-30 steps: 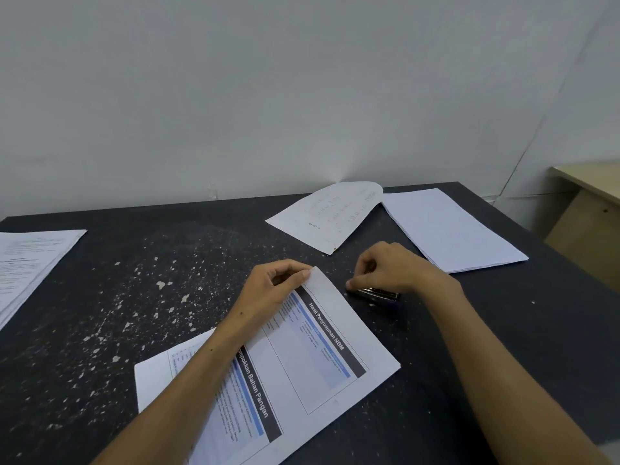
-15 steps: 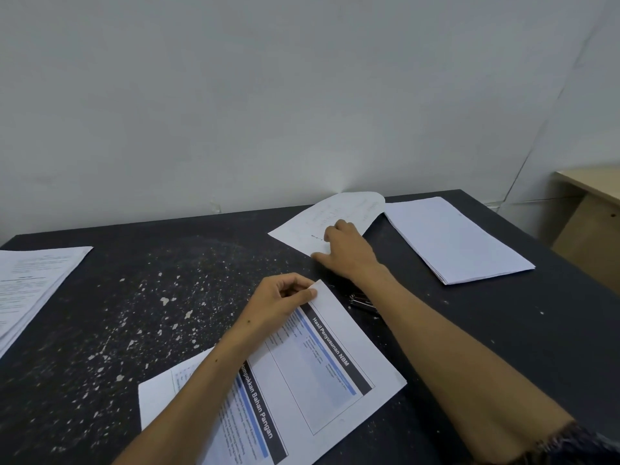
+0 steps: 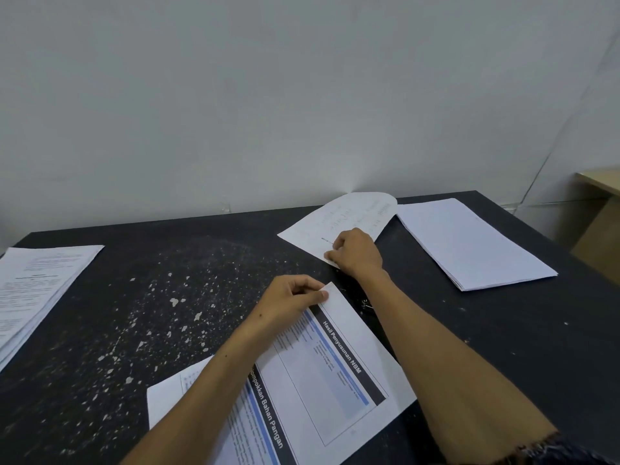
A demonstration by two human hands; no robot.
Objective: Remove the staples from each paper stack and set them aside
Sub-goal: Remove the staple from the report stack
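A printed paper stack [image 3: 339, 374] with blue and black headings lies on the near part of the black table [image 3: 167, 297]. My left hand [image 3: 288, 300] pinches its far top corner between thumb and fingers. My right hand [image 3: 355, 251] reaches past it to a loose white sheet [image 3: 349, 213] with a curled far end; its curled fingers pinch that sheet's near edge. A few small metal staples [image 3: 365, 304] glint on the table just left of my right forearm. The staple remover is hidden.
A plain white stack [image 3: 469, 243] lies at the back right. Another printed stack [image 3: 37, 283] sits at the left edge. White paint flecks cover the table's left middle. A grey wall rises behind, and a wooden desk [image 3: 600, 196] stands to the right.
My right hand left the black staple remover beside the stack and moved back to the curled sheet, where its fingers have now curled onto the near edge. My left hand kept hold of the corner.
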